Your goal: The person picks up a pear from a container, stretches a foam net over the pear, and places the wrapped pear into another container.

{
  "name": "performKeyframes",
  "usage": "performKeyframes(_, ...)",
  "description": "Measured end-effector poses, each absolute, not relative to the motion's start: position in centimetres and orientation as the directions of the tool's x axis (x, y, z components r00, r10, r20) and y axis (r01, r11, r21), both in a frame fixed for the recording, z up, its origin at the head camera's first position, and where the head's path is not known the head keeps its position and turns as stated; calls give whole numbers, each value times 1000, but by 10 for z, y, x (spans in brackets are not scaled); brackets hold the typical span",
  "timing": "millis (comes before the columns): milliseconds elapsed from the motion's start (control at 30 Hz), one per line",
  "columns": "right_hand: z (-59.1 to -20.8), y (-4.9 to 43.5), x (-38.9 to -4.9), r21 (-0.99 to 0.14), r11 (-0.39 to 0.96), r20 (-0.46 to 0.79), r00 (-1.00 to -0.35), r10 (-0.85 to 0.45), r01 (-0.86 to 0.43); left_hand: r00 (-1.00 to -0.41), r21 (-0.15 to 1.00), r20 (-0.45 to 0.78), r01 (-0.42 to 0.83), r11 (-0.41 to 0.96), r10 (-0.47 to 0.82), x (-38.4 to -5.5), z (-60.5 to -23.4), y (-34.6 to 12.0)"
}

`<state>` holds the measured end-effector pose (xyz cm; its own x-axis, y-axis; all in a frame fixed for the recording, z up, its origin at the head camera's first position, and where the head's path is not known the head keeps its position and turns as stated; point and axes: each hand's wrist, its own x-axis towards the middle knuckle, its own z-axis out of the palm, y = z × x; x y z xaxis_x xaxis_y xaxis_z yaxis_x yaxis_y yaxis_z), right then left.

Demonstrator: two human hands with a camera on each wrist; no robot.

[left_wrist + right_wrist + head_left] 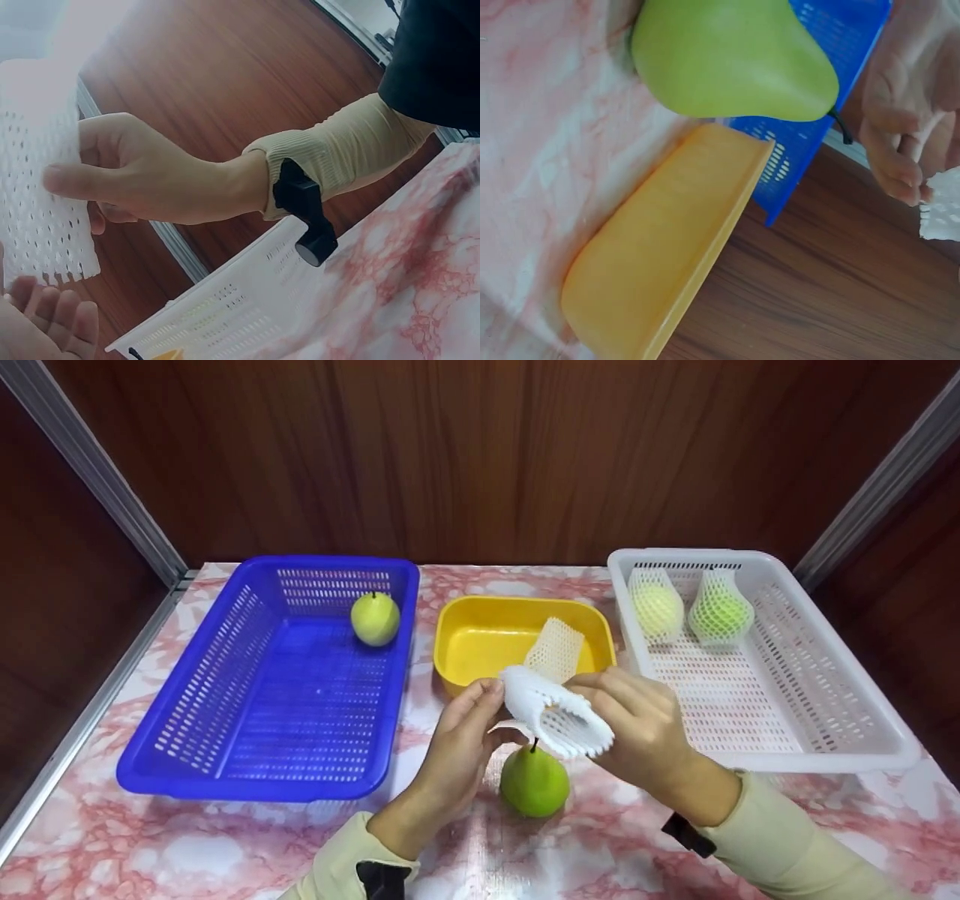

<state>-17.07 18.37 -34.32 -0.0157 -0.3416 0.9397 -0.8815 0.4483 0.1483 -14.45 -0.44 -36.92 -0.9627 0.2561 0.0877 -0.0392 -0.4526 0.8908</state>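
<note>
A white foam fruit net (536, 701) is held between the two hands, its open end facing down and toward the viewer. My left hand (456, 746) pinches its left edge with thumb and fingers. On the other side my right hand (637, 724) grips the net; the left wrist view shows that thumb (71, 180) lying across the mesh (37, 150). Below the net a green pear (535, 784) stands upright on the table, stem up. It also appears large in the right wrist view, apart from the left hand (907, 105).
Behind the hands, a yellow bin (523, 601) holds another foam net (556, 649). A blue basket (300, 791) on the left contains one pear (375, 619). The white basket (847, 660) at right holds two netted pears. A wooden panel (480, 465) closes the back.
</note>
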Motion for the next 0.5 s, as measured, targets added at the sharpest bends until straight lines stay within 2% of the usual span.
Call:
performKeyframes(200,-349,184,-167,214,350,913,59,-405,-912,-966,854,111,-27,-519,233,-148,-370,-5)
performKeyframes(267,-352,186,-166,193,305,907,51,-418,-933,-968,846,113,-25,-532,225,-148,-371,-6)
performKeyframes(300,-354,187,-165,151,293,909,16,-416,-944,-968,844,114,-25,-536,224,-149,-371,-6)
performKeyframes(333,-356,188,-164,76,280,909,-48,-413,-957,-968,842,113,-27,-539,225,-149,-371,-6)
performKeyframes(367,-357,189,-161,-46,270,901,-156,-406,-962,-967,839,113,-29,-543,227,-149,-371,-7)
performKeyframes(433,-356,190,-156,-354,257,819,-431,-380,-899,-965,837,113,-35,-546,236,-149,-370,-6)
performKeyframes(500,-352,189,-151,-668,183,640,-683,-352,-721,-963,838,115,-39,-544,246,-149,-370,-5)
